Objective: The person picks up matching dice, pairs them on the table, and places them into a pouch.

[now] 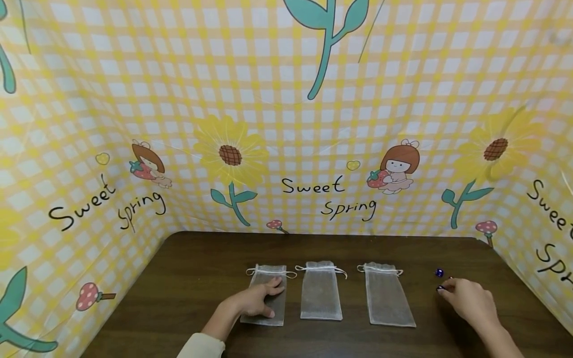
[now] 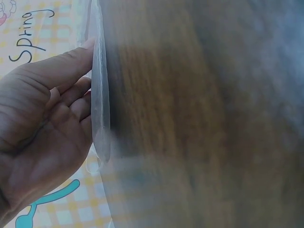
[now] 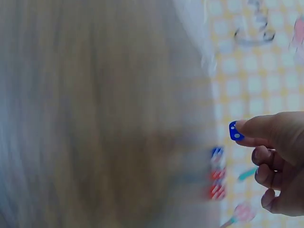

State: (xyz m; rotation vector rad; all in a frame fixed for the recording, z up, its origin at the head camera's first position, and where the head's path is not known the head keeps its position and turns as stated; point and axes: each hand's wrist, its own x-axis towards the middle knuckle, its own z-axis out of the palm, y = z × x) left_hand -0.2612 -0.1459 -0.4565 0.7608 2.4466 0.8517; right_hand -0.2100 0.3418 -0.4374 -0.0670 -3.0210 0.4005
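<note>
My left hand rests on the leftmost of three white sheer drawstring bags, fingers and thumb spread over it. From the left wrist, the bag edge shows against the thumb and fingertips. To its right lie the middle bag and the right bag, flat, with their drawstrings at the far end. My right hand pinches a blue die with white pips between thumb and index finger, above the table. Close by sit another blue die and two red dice, blurred in the right wrist view.
A dark brown wooden table carries everything. Checkered yellow and white cloth with printed flowers and lettering hangs behind the table and along both sides.
</note>
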